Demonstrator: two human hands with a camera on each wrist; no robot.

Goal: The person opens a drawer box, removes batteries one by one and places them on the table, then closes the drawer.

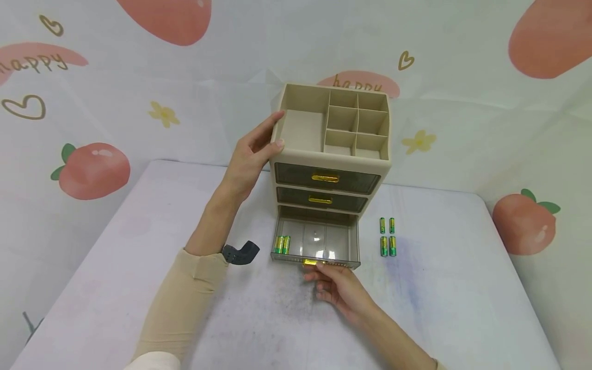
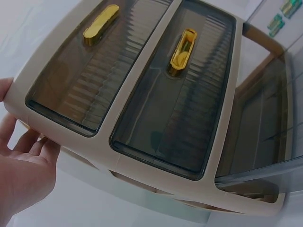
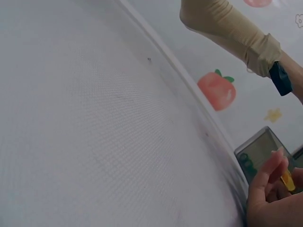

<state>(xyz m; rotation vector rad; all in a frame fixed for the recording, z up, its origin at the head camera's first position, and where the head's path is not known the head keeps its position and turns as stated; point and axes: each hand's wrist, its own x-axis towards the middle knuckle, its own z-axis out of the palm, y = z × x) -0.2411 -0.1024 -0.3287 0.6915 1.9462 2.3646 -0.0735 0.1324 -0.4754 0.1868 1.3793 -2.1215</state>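
Note:
A beige desktop drawer organizer (image 1: 330, 160) stands on the table, with an open-topped tray of compartments over three drawers. My left hand (image 1: 252, 156) grips its upper left side, finger and thumb over the rim; more fingers bend against the side wall in the left wrist view. The clear bottom drawer (image 1: 339, 241) is pulled out. At its front, my right hand (image 1: 342, 293) holds the gold handle (image 1: 311, 262), thumb on top and fingers bent below. Two green-and-yellow batteries (image 1: 282, 245) stand side by side in the drawer's front left corner.
Several more batteries (image 1: 388, 237) form two rows on the table right of the drawer. The upper two drawers (image 1: 296, 174) are closed, each with a gold handle. A patterned cloth (image 1: 222, 61) hangs behind the table. A dark wrist device (image 1: 241, 253) sits on the left forearm.

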